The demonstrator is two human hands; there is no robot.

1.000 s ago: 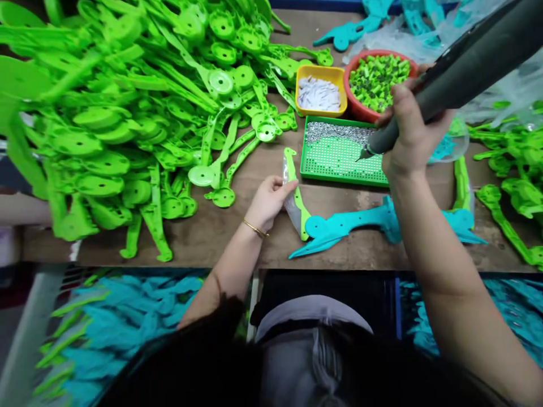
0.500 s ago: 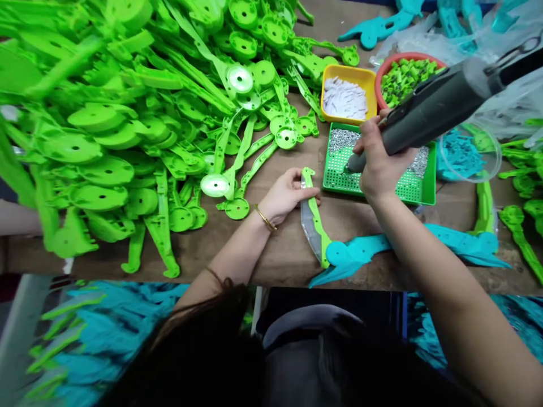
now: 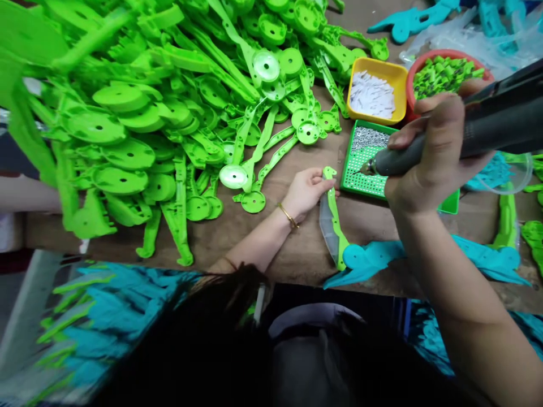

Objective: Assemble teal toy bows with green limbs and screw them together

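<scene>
Green piece pinched near top by left hand; right hand grips screwdriver.

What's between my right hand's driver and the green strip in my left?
The left rim of the green tray: the tip of the driver appears over the tray, the green strip just outside it. Your left fingers also cover part of the strip. Nothing else visible.

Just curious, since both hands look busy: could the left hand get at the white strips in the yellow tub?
Probably, but only after letting go: the left hand is gripping a green part. The white strips lie uncovered in the yellow tub, apparently within reach.
</scene>
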